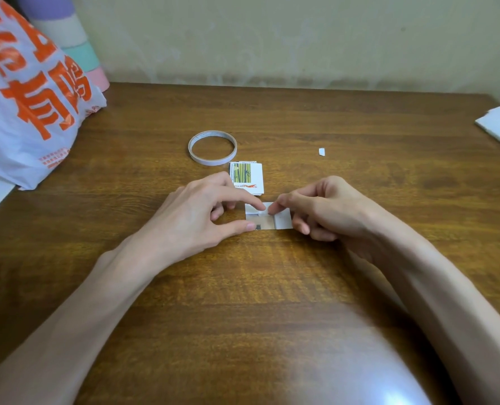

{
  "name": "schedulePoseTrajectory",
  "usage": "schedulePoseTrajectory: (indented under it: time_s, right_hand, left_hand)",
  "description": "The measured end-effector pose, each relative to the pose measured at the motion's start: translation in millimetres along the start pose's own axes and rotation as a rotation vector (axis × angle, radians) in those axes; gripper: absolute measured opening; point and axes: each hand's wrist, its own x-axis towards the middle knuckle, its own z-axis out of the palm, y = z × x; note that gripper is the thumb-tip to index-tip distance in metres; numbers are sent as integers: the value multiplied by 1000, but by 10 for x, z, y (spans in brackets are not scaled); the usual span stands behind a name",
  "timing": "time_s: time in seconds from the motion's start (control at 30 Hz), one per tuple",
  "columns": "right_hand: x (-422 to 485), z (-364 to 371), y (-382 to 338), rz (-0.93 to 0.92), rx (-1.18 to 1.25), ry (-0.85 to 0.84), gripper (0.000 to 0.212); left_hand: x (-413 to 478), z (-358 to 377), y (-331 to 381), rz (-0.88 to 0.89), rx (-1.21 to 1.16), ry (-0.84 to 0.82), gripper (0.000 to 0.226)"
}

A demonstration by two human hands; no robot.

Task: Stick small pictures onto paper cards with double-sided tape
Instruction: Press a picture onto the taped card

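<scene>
While the card (283, 220) was pressed under the left hand's (196, 213) straight fingertips, a tape strip (255, 212) was pinched by the right hand (323, 213).

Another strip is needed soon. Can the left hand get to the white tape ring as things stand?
Probably yes: the white ring of double-sided tape lies just beyond the left hand on the brown wooden table, nothing between them. Its fingers must first lift off the small white paper card.
</scene>
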Motion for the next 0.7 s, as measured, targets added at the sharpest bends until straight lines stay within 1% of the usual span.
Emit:
schedulePoseTrajectory:
  time_s: [0.33, 0.47, 0.6, 0.63, 0.7]
  right_hand:
    - [-6, -11, -7, 3, -1, 1, 31]
    - [-8, -20, -10, -9, -38, 18, 30]
    - [24, -43, 0, -47, -116, 109, 26]
    - [51, -38, 19, -83, -136, 148, 23]
    - [108, -7, 64, -212, -227, 227, 16]
  left_hand:
    - [11, -11, 3, 17, 46, -44, 30]
    - [8, -4, -12, 29, 44, -45, 29]
    - [14, 2, -16, 28, 35, -46, 29]
    - [15, 3, -14, 29, 34, -48, 29]
    - [15, 1, -9, 28, 35, -56, 30]
